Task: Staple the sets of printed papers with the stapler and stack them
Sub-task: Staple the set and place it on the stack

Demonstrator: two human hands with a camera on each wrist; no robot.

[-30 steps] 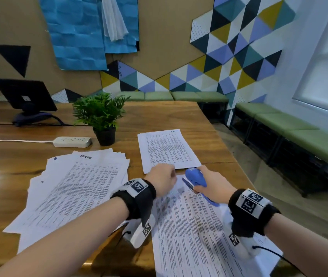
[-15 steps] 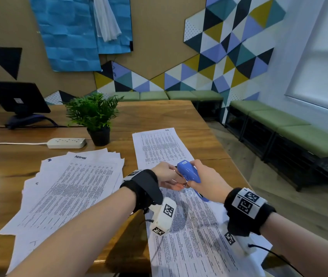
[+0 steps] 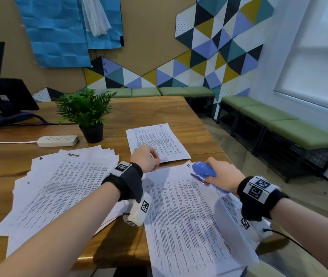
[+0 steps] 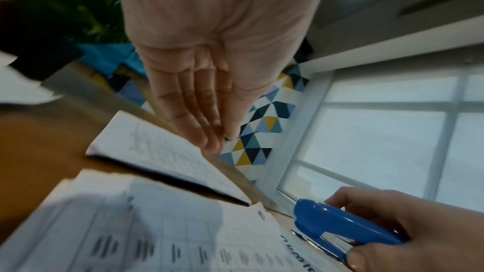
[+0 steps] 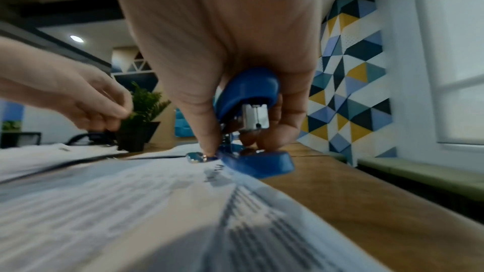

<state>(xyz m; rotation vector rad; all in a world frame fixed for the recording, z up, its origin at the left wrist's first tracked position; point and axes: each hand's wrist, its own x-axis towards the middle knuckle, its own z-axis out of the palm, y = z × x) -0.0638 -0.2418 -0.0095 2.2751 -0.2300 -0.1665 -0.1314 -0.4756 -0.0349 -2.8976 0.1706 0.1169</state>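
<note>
Our right hand (image 3: 222, 172) curls around the light, rigid stapler (image 3: 203, 170) at the floppy paper set's (image 3: 185, 212) far corner on the table (image 3: 171, 110), where we'd pinch it, while our left hand's (image 3: 144, 158) straight, closed fingers (image 4: 199, 111) hover near the stapled set (image 3: 155, 141).

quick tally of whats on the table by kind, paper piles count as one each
paper piles: 3 (fanned pile, set being stapled, stapled set)
staplers: 1 (blue stapler, gripped by the right hand)
potted plants: 1
power strips: 1
monitors: 1
total: 7
</note>
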